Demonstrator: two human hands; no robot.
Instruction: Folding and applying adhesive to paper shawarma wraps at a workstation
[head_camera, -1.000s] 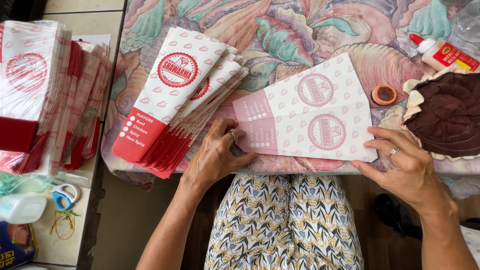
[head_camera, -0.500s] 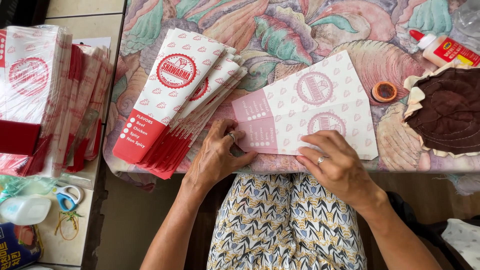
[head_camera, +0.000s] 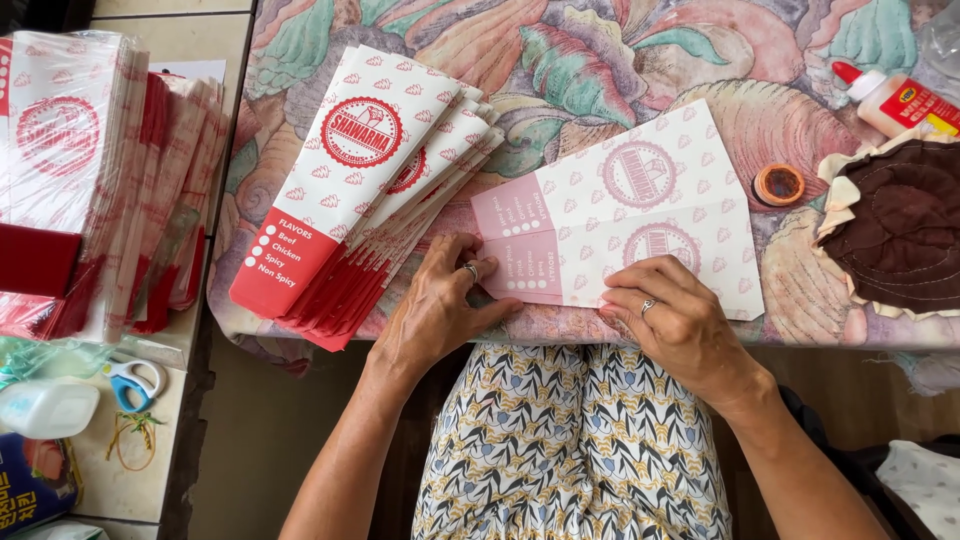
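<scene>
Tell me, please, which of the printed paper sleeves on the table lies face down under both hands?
The single sleeve by the table edge, its print showing faint and mirrored, under the left hand and right hand. The fanned stack lies face up, untouched.

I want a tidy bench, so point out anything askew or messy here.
Nothing is spilled or torn. The stack of printed sleeves lies fanned out and slanted, its red ends hanging over the table edge. The sheet under the left hand and right hand also lies tilted.
</scene>
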